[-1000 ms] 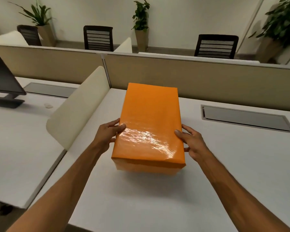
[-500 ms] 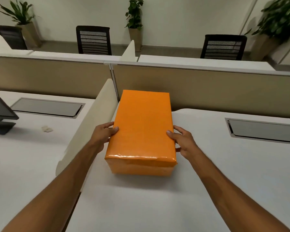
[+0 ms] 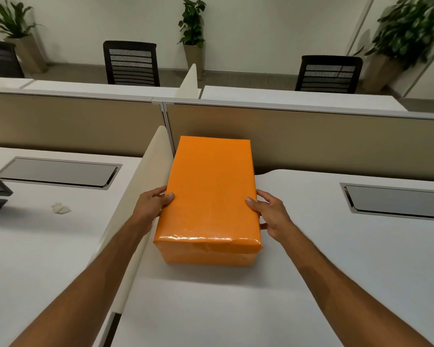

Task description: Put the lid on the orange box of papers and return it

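1. Head view: the orange box [image 3: 208, 194], lid on, lies on the white desk [image 3: 336, 259], long axis pointing away toward the partition [image 3: 311, 139].
2. Left hand [image 3: 150, 206] and right hand [image 3: 271, 212] clasp its 2 long sides, thumbs on top.

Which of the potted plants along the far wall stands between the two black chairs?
The middle plant, behind the short white divider; the other two stand at the room's left and right edges.

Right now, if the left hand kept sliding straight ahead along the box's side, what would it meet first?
Probably the tan partition panel behind the desk. The left hand runs between the orange box and the cream side divider, though depth there is unclear.
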A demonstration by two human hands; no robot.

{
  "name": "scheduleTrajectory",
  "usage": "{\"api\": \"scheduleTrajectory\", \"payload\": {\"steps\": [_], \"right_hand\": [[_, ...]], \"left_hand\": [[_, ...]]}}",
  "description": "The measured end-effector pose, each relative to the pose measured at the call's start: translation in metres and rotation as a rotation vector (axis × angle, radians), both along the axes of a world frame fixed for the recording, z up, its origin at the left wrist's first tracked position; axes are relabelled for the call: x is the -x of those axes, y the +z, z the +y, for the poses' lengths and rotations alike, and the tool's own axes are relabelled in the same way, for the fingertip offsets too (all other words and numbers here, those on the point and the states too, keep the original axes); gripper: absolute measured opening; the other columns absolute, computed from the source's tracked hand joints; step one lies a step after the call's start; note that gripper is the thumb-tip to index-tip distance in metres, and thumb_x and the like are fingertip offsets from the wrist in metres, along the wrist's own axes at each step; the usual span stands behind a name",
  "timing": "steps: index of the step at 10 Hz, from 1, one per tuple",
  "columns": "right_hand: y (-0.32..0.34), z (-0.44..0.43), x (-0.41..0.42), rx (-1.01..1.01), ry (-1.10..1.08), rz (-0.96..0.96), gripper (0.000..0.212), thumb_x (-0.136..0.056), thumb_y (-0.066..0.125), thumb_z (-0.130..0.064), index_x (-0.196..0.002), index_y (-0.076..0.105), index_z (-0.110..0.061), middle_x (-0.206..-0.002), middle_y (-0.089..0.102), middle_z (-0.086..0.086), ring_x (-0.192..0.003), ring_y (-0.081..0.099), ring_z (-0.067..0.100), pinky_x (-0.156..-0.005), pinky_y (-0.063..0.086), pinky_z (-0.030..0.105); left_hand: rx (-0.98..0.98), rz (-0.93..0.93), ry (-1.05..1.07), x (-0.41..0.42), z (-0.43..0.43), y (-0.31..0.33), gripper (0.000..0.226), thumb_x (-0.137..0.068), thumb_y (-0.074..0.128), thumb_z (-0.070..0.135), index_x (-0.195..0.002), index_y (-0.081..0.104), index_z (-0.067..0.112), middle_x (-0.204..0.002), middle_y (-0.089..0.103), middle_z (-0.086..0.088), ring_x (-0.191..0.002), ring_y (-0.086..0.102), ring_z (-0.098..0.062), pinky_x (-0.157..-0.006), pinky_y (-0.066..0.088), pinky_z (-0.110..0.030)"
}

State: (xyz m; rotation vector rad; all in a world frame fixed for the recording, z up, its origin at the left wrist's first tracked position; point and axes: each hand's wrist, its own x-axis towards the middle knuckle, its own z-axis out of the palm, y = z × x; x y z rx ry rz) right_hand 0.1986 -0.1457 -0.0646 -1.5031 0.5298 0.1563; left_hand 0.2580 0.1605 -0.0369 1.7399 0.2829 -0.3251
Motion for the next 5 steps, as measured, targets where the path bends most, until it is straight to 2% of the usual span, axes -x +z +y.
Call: {"api": "scheduleTrajectory", "payload": {"steps": [1, 2, 3, 5], "right_hand": [[0.002, 0.000, 0.002, 0.075, 0.031, -0.021, 0.066, -0.086, 0.070, -0.041, -0.144, 0.042, -0.028, -0.136, 0.057, 0.006, -0.108, 0.059, 0.025, -0.080, 0.052, 0.049], [0.007, 0.000, 0.005, 0.133, 0.038, -0.023, 0.069, -0.088, 0.066, -0.044, -0.148, 0.037, -0.027, -0.143, 0.053, 0.008, -0.114, 0.058, 0.027, -0.087, 0.052, 0.050], [0.010, -0.003, 0.010, 0.179, 0.030, -0.017, 0.069, -0.090, 0.063, -0.044, -0.150, 0.035, -0.025, -0.147, 0.049, 0.009, -0.127, 0.054, 0.033, -0.097, 0.049, 0.053], [0.026, -0.021, 0.037, 0.361, 0.022, -0.061, 0.057, -0.093, 0.062, -0.041, -0.144, 0.045, -0.022, -0.144, 0.054, 0.008, -0.127, 0.054, 0.028, -0.104, 0.047, 0.050]], "left_hand": [[-0.060, -0.027, -0.017, 0.004, -0.003, 0.004, 0.055, -0.095, 0.062, 0.025, -0.146, 0.045, 0.014, -0.139, 0.058, -0.013, -0.108, 0.058, -0.025, -0.095, 0.046, -0.044], [-0.217, -0.070, -0.030, 0.011, -0.007, 0.009, 0.061, -0.096, 0.059, 0.033, -0.149, 0.039, 0.013, -0.142, 0.055, -0.016, -0.123, 0.057, -0.035, -0.107, 0.043, -0.052], [-0.390, -0.142, -0.056, 0.022, -0.013, 0.014, 0.064, -0.096, 0.056, 0.040, -0.151, 0.037, 0.013, -0.148, 0.049, -0.016, -0.131, 0.051, -0.038, -0.108, 0.040, -0.054], [-0.661, -0.375, -0.174, 0.054, -0.041, 0.025, 0.065, -0.097, 0.055, 0.039, -0.152, 0.033, 0.012, -0.157, 0.037, -0.014, -0.142, 0.037, -0.034, -0.114, 0.030, -0.051]]}}
